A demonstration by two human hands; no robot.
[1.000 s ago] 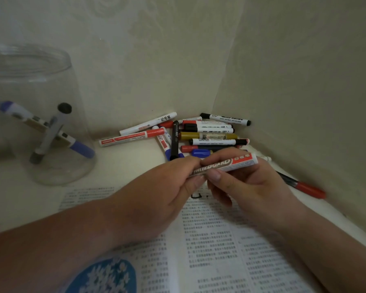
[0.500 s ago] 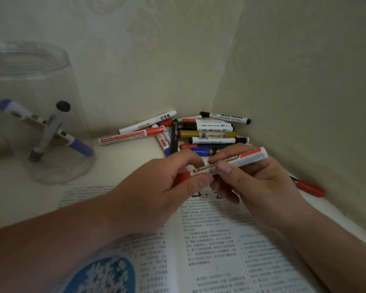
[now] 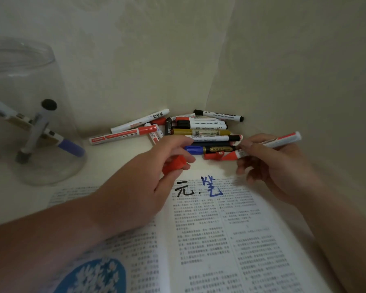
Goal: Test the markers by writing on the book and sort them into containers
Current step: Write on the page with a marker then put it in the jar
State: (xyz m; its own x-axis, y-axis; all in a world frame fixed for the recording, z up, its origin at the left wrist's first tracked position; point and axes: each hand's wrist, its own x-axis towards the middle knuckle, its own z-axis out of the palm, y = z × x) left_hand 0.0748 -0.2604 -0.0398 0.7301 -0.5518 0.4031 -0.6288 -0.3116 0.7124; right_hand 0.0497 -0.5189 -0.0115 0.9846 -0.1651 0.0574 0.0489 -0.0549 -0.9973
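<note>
Head camera looks down at an open book (image 3: 209,229) on a pale table pushed into a corner. The left hand (image 3: 144,187) pinches a red cap (image 3: 174,164) between thumb and curled fingers, just above the book's top edge. The right hand (image 3: 270,163) grips the marker (image 3: 281,140) like a pen, with its red-banded tail pointing up and to the right. Its writing end is blurred, low beside the pile of markers (image 3: 199,130), and sits above the page without touching it. A black character (image 3: 184,190) and a blue character (image 3: 211,187) already sit at the top of the right page, so the step in hand looks like the writing test for this red one. To do it well, bring the tip down on the bare strip just right of the blue character, not over it, and draw one short firm stroke so the colour reads clearly against the print. The left forearm lies across the left page and can hold the book flat. Keep the cap pinched, ready to press straight back on. The jar (image 3: 30,123) at far left holds two markers. No second container shows.
</note>
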